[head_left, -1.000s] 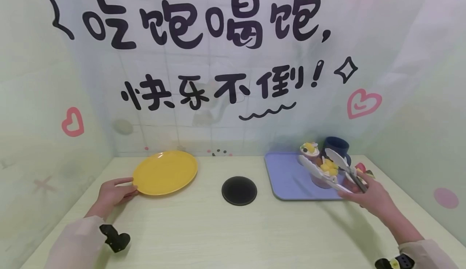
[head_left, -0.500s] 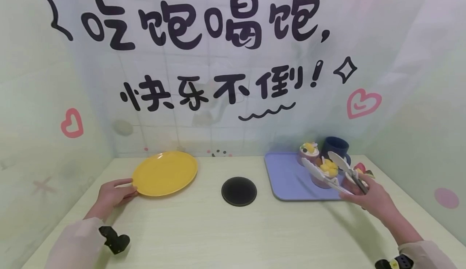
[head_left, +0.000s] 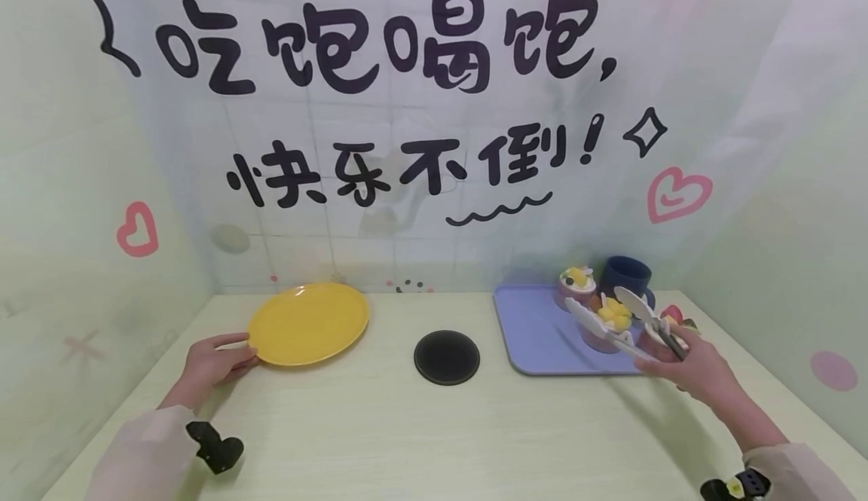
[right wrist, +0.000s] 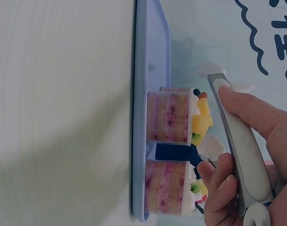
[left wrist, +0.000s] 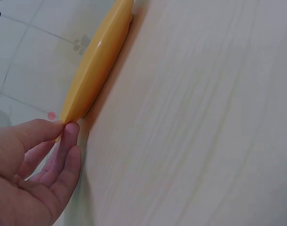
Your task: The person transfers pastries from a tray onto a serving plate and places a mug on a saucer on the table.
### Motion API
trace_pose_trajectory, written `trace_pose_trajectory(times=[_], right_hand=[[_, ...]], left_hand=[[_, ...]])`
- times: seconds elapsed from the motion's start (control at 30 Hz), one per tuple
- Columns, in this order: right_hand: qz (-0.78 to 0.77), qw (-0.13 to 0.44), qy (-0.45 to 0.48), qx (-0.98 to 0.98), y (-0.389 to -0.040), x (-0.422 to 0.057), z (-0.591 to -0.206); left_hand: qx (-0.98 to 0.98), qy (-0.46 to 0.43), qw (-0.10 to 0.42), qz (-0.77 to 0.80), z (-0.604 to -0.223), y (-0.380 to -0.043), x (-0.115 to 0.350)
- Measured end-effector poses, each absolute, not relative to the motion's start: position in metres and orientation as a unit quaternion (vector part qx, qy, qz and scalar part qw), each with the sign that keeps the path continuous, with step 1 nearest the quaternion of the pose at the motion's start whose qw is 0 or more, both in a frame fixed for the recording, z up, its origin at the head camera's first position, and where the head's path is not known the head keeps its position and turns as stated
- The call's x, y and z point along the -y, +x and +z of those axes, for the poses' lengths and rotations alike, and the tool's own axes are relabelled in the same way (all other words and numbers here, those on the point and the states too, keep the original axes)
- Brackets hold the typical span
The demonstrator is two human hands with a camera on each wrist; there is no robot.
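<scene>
My left hand [head_left: 213,362] pinches the near-left rim of a yellow plate [head_left: 308,324] between thumb and fingers; in the left wrist view the plate [left wrist: 99,61] shows edge-on at the fingertips. On the right, my right hand [head_left: 698,371] holds white-and-grey tongs [right wrist: 247,160], their arms spread. The tongs' tips stand either side of a dessert cup with yellow fruit [head_left: 613,314], overlapping it in the head view. Behind it sits another fruit-topped dessert cup [head_left: 576,295]. A third cup with red fruit [head_left: 654,343] is partly hidden by my right hand.
The cups stand on a blue-purple tray [head_left: 536,339], together with a dark blue mug [head_left: 624,273] at its back. A round black coaster [head_left: 447,358] lies mid-table between plate and tray. A printed backdrop [head_left: 407,245] rises behind the table.
The tips of the tongs have come down slightly and shifted a little right, over the yellow-fruit cup. My left hand and the plate stay in place.
</scene>
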State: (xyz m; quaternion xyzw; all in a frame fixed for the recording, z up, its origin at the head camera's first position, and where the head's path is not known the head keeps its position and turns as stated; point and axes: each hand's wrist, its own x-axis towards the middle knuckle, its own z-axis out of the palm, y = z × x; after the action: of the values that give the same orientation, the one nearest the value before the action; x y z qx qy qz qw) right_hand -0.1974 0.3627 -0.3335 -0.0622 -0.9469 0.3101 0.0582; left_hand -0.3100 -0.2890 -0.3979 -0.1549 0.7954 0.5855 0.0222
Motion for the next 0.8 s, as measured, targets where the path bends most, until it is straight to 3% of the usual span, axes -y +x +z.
trace_pose_trajectory(times=[0.8], right_hand=[[0.313,0.024,-0.073,0.947,-0.2,-0.362,-0.349]], left_hand=[[-0.792,-0.144,0.026,0.593,-0.393,-0.307,0.287]])
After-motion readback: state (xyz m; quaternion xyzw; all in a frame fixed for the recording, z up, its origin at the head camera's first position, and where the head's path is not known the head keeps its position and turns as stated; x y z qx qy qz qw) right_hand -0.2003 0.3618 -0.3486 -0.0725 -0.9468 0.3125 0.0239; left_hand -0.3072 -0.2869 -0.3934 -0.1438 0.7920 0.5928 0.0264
